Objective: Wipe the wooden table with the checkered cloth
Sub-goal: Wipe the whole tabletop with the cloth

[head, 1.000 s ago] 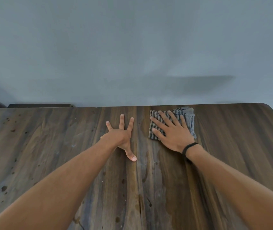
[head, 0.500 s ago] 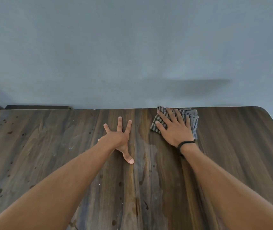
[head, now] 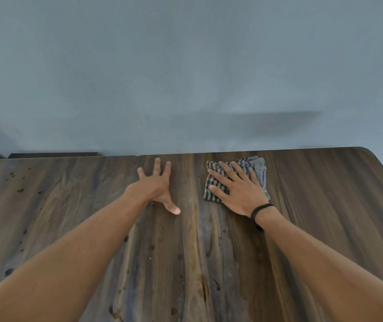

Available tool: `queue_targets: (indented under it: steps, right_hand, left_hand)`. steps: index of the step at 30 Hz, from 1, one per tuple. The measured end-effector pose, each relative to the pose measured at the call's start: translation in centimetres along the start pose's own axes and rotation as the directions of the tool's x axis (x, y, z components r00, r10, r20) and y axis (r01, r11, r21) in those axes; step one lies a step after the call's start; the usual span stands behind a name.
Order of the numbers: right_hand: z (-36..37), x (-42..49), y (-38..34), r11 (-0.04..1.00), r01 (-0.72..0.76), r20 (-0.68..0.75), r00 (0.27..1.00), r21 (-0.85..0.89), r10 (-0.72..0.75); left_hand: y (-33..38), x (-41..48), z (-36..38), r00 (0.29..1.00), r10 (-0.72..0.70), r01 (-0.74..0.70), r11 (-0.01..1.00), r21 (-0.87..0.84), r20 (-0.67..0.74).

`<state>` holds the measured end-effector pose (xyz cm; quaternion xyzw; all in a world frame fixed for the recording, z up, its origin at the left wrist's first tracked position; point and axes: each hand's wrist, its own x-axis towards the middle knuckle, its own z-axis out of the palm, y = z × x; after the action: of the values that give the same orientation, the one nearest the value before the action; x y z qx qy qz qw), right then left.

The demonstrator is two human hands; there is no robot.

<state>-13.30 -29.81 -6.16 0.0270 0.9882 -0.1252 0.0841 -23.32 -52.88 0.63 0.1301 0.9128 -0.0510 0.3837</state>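
checkered cloth (head: 213, 182) under flat right hand (head: 239, 194) — far table (head: 325, 205) edge

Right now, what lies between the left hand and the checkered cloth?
Only bare wooden table separates the left hand from the checkered cloth, as the head view shows.

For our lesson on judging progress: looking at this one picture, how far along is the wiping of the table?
Done, seemingly: a darker, damp-looking streak runs from the near edge up to the checkered cloth. In hand: the right hand presses flat on the cloth near the far edge, while the left hand rests spread on the wooden table. Left: dark spots on the left side look unwiped.
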Motion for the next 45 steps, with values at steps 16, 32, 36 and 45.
queue_targets:
  steps: [16,32,36,45]
  right_hand:
    - [-0.5,3.0,-1.8,0.985,-0.166,-0.034,0.985,0.049,0.168]
    - [0.2,5.3,-8.1,0.979,-0.187,-0.055,0.980,0.083,0.192]
    - [1.9,0.9,-6.8,1.000,0.028,-0.051,0.998,0.014,-0.027]
    - [1.7,0.6,-6.8,0.999,-0.032,-0.050,0.998,0.033,0.033]
  left_hand:
    - [-5.7,1.0,0.0,0.999,-0.019,0.019,1.000,0.002,-0.028]
    - [-5.9,1.2,0.1,1.000,-0.001,0.001,1.000,0.007,-0.019]
    - [-5.6,0.9,0.1,1.000,0.004,-0.004,1.000,-0.006,-0.011]
    - [-5.7,0.8,0.0,1.000,0.022,-0.022,1.000,0.022,-0.016]
